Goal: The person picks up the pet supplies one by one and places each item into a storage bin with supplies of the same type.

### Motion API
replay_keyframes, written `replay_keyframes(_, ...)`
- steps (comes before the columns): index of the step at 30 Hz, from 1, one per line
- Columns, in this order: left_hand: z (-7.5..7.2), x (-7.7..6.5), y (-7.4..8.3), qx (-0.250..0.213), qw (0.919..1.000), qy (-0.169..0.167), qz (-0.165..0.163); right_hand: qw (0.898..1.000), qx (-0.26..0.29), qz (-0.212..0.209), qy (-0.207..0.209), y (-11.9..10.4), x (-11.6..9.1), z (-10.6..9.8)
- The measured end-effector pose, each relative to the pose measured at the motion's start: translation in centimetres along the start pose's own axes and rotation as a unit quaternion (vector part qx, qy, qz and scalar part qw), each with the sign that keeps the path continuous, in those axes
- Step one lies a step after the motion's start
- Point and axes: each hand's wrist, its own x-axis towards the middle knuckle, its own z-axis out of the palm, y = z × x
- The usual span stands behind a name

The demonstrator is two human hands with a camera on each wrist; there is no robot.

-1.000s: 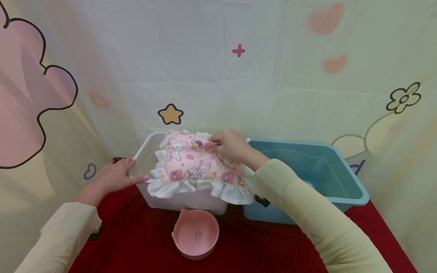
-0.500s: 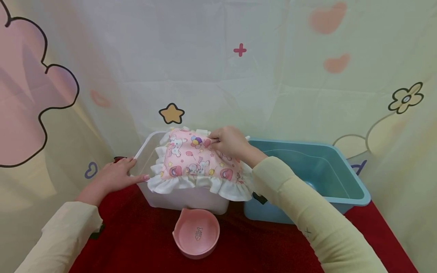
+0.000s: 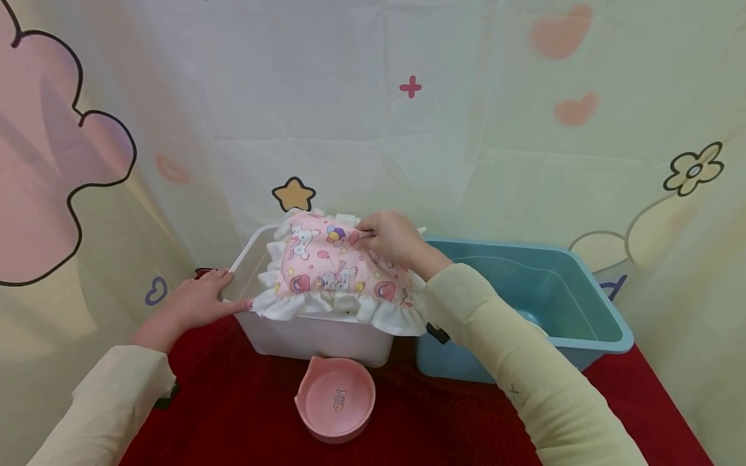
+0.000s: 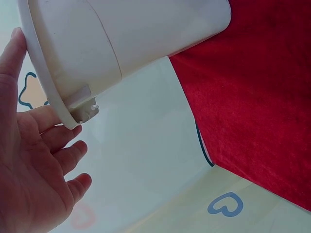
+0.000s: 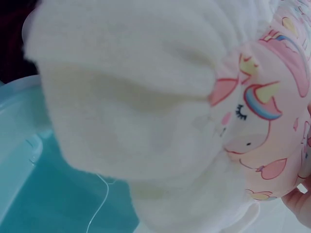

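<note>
A small pink pillow [image 3: 317, 262] with a unicorn print and white frill lies tilted over the white plastic bin [image 3: 317, 336]. Fingers and thumb of my right hand [image 3: 395, 241] pinch its cloth near the upper middle. In the right wrist view the fluffy frill [image 5: 126, 111] fills most of the picture, with a fingertip at the right edge. My left hand [image 3: 198, 298] rests at the bin's left corner, thumb straight along the front rim. Seen from the left wrist, its relaxed fingers sit by the bin's rim [image 4: 43, 77]. The pillow covers much of the bin's inside.
To the right stands a blue bin [image 3: 524, 278], partly behind my right sleeve, with something pale inside. In front, a pink cat-eared bowl [image 3: 335, 401] with a fishbone drawing sits on the red cloth [image 3: 233, 414]. A printed curtain [image 3: 454, 129] hangs close behind.
My right hand has raised the pillow slightly, and its front frill now leaves more of the white bin's front rim showing. The left hand stays at the corner.
</note>
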Motion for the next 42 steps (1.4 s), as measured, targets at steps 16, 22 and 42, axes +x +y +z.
replay_keyframes(16, 0.0, 0.0, 0.0, 0.009, 0.9999, 0.001, 0.005, 1.000, 0.009, 0.018, 0.019, 0.1, 0.9, 0.3)
replay_keyframes(22, 0.1, 0.1, -0.1, 0.007, 1.0000, 0.001, 0.006, 0.999, 0.000, 0.014, 0.037, 0.1, 1.1, 0.7)
replay_keyframes(42, 0.3, 0.2, -0.2, 0.011, 0.9999, 0.000, 0.004, 0.993, -0.016, -0.016, 0.112, -0.2, 1.3, 2.2)
